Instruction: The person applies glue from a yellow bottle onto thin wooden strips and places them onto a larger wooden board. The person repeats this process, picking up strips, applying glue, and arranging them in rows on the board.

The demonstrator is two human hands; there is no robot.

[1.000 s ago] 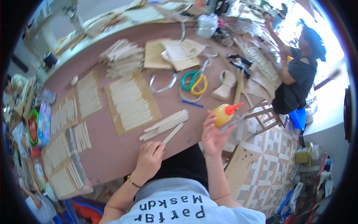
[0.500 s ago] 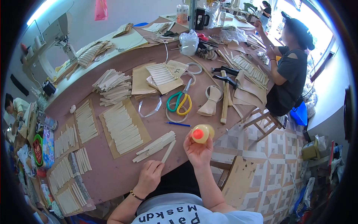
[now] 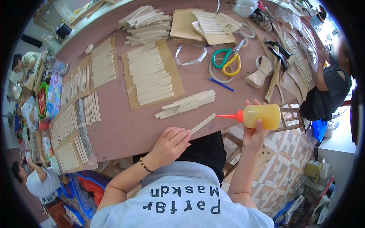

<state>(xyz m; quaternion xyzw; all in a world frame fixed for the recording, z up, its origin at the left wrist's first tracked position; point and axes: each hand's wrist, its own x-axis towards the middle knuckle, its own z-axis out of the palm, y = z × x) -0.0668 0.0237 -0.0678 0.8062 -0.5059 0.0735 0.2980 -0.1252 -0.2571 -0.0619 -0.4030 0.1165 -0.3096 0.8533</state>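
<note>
At the table's near edge, my left hand [image 3: 170, 145] is closed on one end of a thin beige strip [image 3: 202, 124], which slants up to the right. My right hand [image 3: 254, 133] is wrapped round a squeeze bottle [image 3: 262, 116] of yellowish liquid, held on its side. Its long red nozzle [image 3: 227, 116] points left, with the tip at the strip's far end; whether they touch, I cannot tell. Just beyond my left hand lies a loose pile of similar strips [image 3: 186, 103]. Behind that, a brown sheet [image 3: 175, 85] carries a row of strips laid side by side.
Green-and-yellow scissors [image 3: 228, 62] and a blue pen [image 3: 221, 84] lie beyond the bottle. A hammer [image 3: 274, 78] and a tied beige roll [image 3: 258, 74] are to the right. More strip-covered sheets [image 3: 104, 64] fill the left side. A co-worker [image 3: 330, 83] sits at the right.
My right hand has turned the bottle sideways, so its red nozzle now points left to the strip's end. The view has shifted downward. My left hand still grips the strip.
</note>
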